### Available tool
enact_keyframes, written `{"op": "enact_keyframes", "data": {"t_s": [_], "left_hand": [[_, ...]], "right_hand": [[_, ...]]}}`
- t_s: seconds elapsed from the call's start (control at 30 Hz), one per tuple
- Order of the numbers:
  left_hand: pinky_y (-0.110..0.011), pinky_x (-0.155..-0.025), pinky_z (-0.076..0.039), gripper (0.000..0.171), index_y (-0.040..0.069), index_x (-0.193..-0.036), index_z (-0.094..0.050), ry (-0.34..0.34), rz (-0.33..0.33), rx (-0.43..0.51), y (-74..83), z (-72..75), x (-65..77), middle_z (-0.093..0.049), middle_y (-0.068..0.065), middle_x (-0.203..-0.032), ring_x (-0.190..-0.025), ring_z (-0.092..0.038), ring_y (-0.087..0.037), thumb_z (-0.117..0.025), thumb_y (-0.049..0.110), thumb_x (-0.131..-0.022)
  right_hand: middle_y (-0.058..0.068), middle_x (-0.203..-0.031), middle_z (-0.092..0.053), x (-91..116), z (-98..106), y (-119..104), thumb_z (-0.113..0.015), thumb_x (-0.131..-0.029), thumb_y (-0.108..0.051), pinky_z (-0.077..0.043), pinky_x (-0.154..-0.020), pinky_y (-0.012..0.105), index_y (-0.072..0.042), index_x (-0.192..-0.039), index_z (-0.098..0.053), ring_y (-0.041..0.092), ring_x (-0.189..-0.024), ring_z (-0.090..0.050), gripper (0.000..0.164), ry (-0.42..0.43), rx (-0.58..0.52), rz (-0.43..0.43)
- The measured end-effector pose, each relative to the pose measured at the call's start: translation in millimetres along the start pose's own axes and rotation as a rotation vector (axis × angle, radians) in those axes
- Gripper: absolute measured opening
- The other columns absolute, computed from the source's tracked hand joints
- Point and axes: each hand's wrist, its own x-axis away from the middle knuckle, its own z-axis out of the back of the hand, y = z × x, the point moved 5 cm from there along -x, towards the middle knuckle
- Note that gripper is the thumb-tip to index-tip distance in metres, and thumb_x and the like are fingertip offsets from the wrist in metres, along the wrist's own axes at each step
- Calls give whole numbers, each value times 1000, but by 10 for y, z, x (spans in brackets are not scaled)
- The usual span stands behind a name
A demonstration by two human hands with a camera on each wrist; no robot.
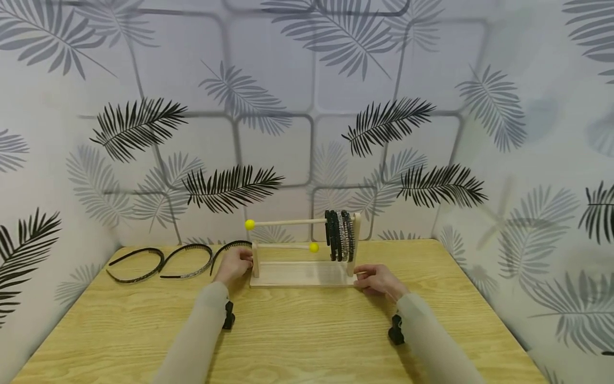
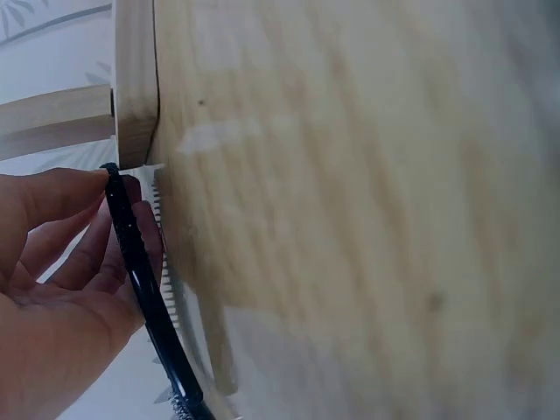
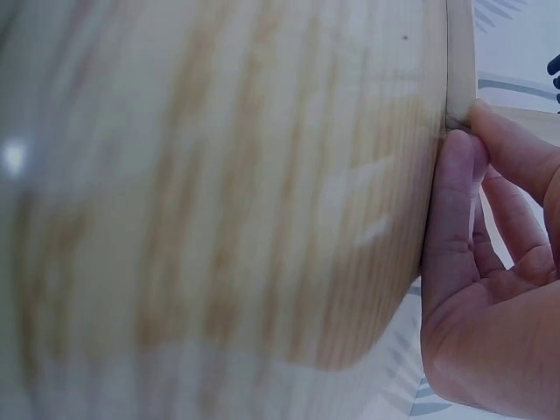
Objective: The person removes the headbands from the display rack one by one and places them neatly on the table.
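A wooden headband rack point(image 1: 302, 281) with two rods, each tipped by a yellow ball, stands at the table's back middle. Several dark headbands point(image 1: 341, 236) hang at the right end of its upper rod. My left hand point(image 1: 234, 266) is beside the rack's left end. In the left wrist view its thumb and fingers pinch the end of a black toothed headband point(image 2: 144, 271), close to the rack's base; the fingers are partly behind the band. At the rack's right end, my right hand point(image 1: 379, 280) pinches the corner of the base point(image 3: 462, 70) between thumb and fingers.
Two more headbands, one dark point(image 1: 136, 280) and one with a glittery part point(image 1: 192, 272), lie in a row at the left on the wood-grain table point(image 1: 297, 336). A leaf-patterned wall point(image 1: 297, 149) rises right behind the table.
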Motion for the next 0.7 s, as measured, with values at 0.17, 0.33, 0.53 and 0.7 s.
{"op": "enact_keyframes", "data": {"t_s": [0.17,0.33,0.53,0.7], "left_hand": [[-42,-82,-56,27,-8,-111,-68,21,-34,-38,-10,4,-10,-70,-22,-103,-99,-66,-34,-59,-10,-86],[-45,-84,-55,24,-5,-107,-71,16,-29,-66,-29,1,-7,-71,-19,-102,-98,-65,-33,-62,-9,-85],[-47,-84,-54,22,-3,-100,-74,-20,-30,-60,-32,-11,28,-73,-17,-98,-97,-65,-33,-62,-10,-83],[-49,-87,-53,24,-2,-99,-75,-18,-50,-75,-28,-6,33,-73,-16,-97,-97,-65,-33,-64,-10,-79]], "right_hand": [[10,-106,-65,6,-8,-20,-71,-89,-6,-57,-69,28,-1,-130,-60,12,-80,-64,43,3,13,15],[12,-108,-65,5,-15,-26,-71,-89,-5,-57,-71,29,-1,-131,-60,12,-82,-65,44,-2,6,6],[12,-110,-66,1,-14,-12,-70,-89,-5,-57,-69,28,-1,-131,-61,12,-80,-66,43,7,6,-6],[11,-108,-67,-21,8,18,-69,-89,-4,-57,-69,27,-2,-131,-61,11,-78,-66,43,28,-27,-5]]}}
